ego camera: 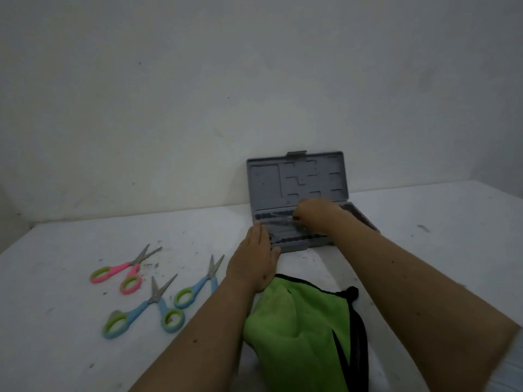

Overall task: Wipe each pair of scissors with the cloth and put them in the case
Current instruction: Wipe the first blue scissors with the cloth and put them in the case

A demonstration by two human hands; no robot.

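Head view shows the grey plastic case (297, 176) open against the far wall, lid upright, tray lying toward the person. The right hand (318, 215) is curled over the tray with its fingers pinched on something thin and shiny, which looks like scissor blades, though blur hides what it is. The left hand (256, 257) lies flat and relaxed, gripping nothing, its fingertips against the tray's near-left corner as if steadying it.

By my reading one pair is going in now, and three are left: the pink-handled scissors (124, 271) far left, the small blue-handled scissors (198, 284) nearest the left hand, and the large blue-handled scissors (150, 309) near left. All lie on the white table (438, 222), well apart from the case.

The green microfibre cloth with black edging (300, 329) lies crumpled near centre, between the forearms. Nothing blocks the way to the remaining scissors.
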